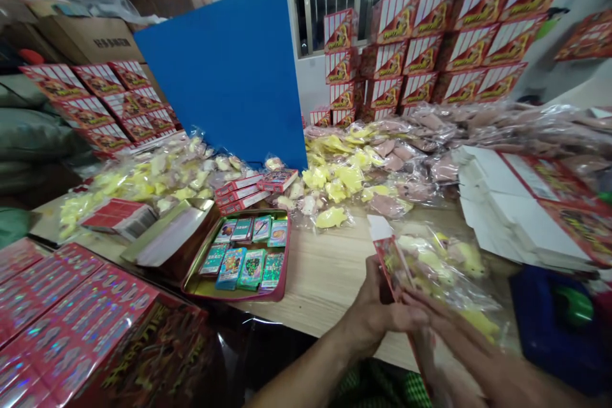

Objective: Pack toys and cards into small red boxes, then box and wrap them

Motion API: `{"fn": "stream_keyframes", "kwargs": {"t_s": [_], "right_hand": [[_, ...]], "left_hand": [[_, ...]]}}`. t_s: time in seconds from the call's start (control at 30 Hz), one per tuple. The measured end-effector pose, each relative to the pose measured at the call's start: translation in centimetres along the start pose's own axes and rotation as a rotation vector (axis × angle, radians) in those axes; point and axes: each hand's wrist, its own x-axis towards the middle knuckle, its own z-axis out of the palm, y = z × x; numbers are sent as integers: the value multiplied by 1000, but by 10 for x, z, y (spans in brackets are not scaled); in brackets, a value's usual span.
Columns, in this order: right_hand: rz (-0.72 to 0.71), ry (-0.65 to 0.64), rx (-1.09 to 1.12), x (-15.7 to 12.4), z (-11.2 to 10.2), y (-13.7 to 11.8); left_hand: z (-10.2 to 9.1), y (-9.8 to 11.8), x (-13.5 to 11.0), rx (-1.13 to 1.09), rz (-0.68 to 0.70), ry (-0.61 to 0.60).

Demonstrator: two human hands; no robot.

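Observation:
My left hand [370, 315] is wrapped round a narrow red carton [389, 258] with a white flap standing up at its far end. My right hand [459, 344] lies along the carton's right side with its fingers pressed together against it, partly blurred. Just beyond the right hand are clear plastic bags with pale yellow and pinkish soft toys [444, 261]. The inside of the carton cannot be made out. To the left, an open tin [284, 277] holds several stacks of shiny picture cards [251, 268].
A blue board [224, 76] stands behind the tin. Bagged yellow toys [349, 178] heap across the table. Flattened white and red cartons [516, 217] lie at right, above a dark blue container [549, 331]. Red display boxes [415, 57] are stacked at the back; shiny red boxes [90, 312] fill the lower left.

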Motion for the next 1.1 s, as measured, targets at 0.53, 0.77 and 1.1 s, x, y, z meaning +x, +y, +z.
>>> {"fn": "stream_keyframes", "kwargs": {"t_s": [0.53,0.77,1.1], "right_hand": [[598,75,667,30,33,39],[752,99,706,31,47,29],[407,-16,446,2,45,52]], "left_hand": [[-27,21,-27,80,-5,71],[-32,-2,-26,147,39,246],[-37,-32,-61,471,209,571]]}}
